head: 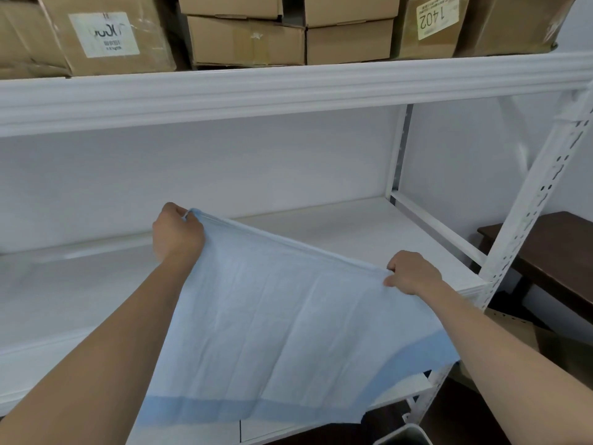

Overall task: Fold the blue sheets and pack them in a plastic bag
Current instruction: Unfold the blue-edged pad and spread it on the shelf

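Blue sheet (pixel 282 322) held up in the air, stretched by its top edge over the white shelf (pixel 369 226), lower part hanging down past the shelf's front lip, a darker blue band along the bottom. Left hand (pixel 176 234) clenched round the top left corner, cloth bunched in the fist; right hand (pixel 412 273) pinching the top right corner between thumb and fingers. Thin, soft and light by the look of it, faintly creased, translucent enough to drape and sag between the two grips; likely to slip or flutter rather than hold a fold unaided. Best taken at the corners, as now, then brought corner to corner and smoothed flat on the shelf. Folding apparently only starting; no plastic bag in sight. Above, cardboard boxes (pixel 247 40) on the upper shelf, one with a label reading 1402 upside down. To the right, a dark wooden bench (pixel 552 245) beside the perforated upright (pixel 529 213).
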A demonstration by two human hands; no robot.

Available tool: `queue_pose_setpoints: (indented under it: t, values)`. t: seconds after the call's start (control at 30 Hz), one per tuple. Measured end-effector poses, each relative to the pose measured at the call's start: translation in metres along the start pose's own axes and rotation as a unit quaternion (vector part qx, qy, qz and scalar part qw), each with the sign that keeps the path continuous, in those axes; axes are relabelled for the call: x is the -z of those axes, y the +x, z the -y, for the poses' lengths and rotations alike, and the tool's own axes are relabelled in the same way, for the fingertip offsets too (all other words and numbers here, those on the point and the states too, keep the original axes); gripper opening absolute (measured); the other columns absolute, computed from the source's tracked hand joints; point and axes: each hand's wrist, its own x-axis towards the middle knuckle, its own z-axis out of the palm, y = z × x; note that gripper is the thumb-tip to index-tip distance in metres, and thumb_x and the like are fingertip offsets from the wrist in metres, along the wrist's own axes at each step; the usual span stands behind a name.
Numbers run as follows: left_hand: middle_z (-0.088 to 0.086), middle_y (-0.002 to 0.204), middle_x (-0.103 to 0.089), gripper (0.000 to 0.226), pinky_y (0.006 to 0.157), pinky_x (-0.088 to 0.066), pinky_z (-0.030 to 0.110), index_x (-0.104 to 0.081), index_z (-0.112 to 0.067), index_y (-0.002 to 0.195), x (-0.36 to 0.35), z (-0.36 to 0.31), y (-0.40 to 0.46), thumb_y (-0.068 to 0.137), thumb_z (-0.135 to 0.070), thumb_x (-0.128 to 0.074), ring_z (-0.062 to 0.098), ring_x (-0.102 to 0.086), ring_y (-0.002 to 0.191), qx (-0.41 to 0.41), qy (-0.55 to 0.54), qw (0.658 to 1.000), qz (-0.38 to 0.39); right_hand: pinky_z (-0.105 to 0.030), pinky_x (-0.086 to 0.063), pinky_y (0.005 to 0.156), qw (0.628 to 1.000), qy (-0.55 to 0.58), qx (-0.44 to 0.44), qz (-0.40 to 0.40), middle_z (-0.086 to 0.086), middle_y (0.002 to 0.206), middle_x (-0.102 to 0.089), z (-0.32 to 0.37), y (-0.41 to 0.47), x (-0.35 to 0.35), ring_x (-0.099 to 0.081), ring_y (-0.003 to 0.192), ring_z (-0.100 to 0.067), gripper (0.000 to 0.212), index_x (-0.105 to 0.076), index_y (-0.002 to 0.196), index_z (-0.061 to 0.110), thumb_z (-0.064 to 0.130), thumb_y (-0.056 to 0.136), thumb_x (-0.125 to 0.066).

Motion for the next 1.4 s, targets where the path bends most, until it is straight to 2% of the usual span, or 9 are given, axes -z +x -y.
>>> queue_pose_setpoints:
  t: [0.17,0.33,0.47,0.67,0.8,0.93,1.1,1.3,1.4]
  values:
    - [0.006,0.062,-0.063,0.011,0.067,-0.054,0.036,-0.048,-0.014,0.101,0.008,0.008,0.005,0.094,-0.019,-0.041,0.025,-0.062,0.054,0.024,-0.031,0.999,0.018,-0.025,-0.026,0.050,0.976,0.073,-0.037,-0.202,-0.005,0.072,-0.051,0.014,0.011,-0.008,-0.046,0.063,-0.027,0.024,-0.045,0.066,0.010,0.008,0.089,-0.052]
    - [0.010,0.069,-0.067,0.011,0.071,-0.058,0.045,-0.043,-0.014,0.102,0.018,0.018,0.018,0.094,-0.015,-0.036,0.029,-0.067,0.056,0.046,-0.111,0.992,0.038,-0.029,-0.032,0.064,0.932,0.154,0.038,-0.325,-0.016,0.092,-0.056,0.044,0.019,-0.012,-0.053,0.078,-0.034,0.017,-0.062,0.096,0.003,0.000,0.092,-0.046]
    - [0.012,0.091,-0.068,0.013,0.076,-0.055,0.045,-0.045,-0.013,0.099,0.017,0.027,0.028,0.090,-0.021,-0.042,0.031,-0.067,0.080,0.008,-0.103,0.993,0.052,-0.025,-0.039,0.079,0.912,0.215,0.115,-0.329,-0.018,0.122,-0.050,0.055,0.020,-0.026,-0.054,0.103,-0.031,0.034,-0.057,0.118,0.000,-0.008,0.086,-0.052]
    - [0.013,0.133,-0.049,0.046,0.076,-0.039,0.032,-0.034,-0.003,0.129,-0.013,0.027,0.015,0.088,-0.008,-0.055,0.025,-0.051,0.097,-0.014,-0.064,0.985,0.160,-0.045,-0.038,0.106,0.928,0.144,0.148,-0.311,-0.016,0.129,-0.046,0.041,0.033,-0.037,-0.046,0.119,-0.033,0.050,-0.052,0.125,0.003,-0.006,0.076,-0.062]
    - [0.005,0.115,-0.042,0.061,0.074,-0.042,0.034,-0.024,-0.009,0.138,-0.040,0.025,0.018,0.087,-0.008,-0.057,0.015,-0.046,0.077,-0.018,-0.068,0.976,0.205,-0.044,-0.035,0.109,0.938,0.113,0.136,-0.298,-0.017,0.133,-0.045,0.034,0.054,-0.037,-0.043,0.124,-0.034,0.052,-0.052,0.126,0.002,-0.004,0.076,-0.064]
    - [0.003,0.111,-0.042,0.066,0.056,-0.037,0.026,-0.022,-0.014,0.143,-0.063,0.024,0.027,0.087,-0.009,-0.057,0.011,-0.046,0.069,-0.007,-0.043,0.978,0.204,-0.038,-0.045,0.096,0.938,0.132,0.140,-0.290,-0.013,0.129,-0.045,0.032,0.081,-0.036,-0.053,0.109,-0.028,0.038,-0.057,0.121,0.004,-0.001,0.083,-0.062]
    - [0.007,0.118,-0.048,0.068,0.071,-0.040,0.032,-0.022,-0.013,0.145,-0.095,0.020,0.049,0.086,-0.012,-0.058,0.022,-0.050,0.089,0.038,-0.026,0.976,0.214,-0.029,-0.045,0.066,0.928,0.158,0.085,-0.325,-0.016,0.108,-0.040,0.038,0.124,-0.025,-0.046,0.068,-0.022,0.015,-0.068,0.098,0.002,0.000,0.088,-0.057]
    - [0.007,0.118,-0.047,0.071,0.077,-0.039,0.033,-0.022,-0.009,0.145,-0.136,0.020,0.065,0.086,-0.012,-0.059,0.023,-0.047,0.092,0.081,-0.024,0.973,0.214,-0.027,-0.035,0.057,0.947,0.125,0.060,-0.289,-0.009,0.078,-0.066,0.042,0.176,-0.025,-0.054,0.065,-0.025,0.017,-0.068,0.094,0.010,0.010,0.091,-0.052]
    - [0.008,0.118,-0.048,0.068,0.076,-0.039,0.032,-0.023,-0.008,0.144,-0.149,0.024,0.072,0.086,-0.009,-0.059,0.023,-0.047,0.091,0.092,-0.026,0.974,0.204,-0.029,-0.043,0.065,0.948,0.156,0.096,-0.261,-0.013,0.089,-0.070,0.046,0.199,-0.031,-0.063,0.079,-0.030,0.024,-0.066,0.109,0.006,0.007,0.091,-0.051]
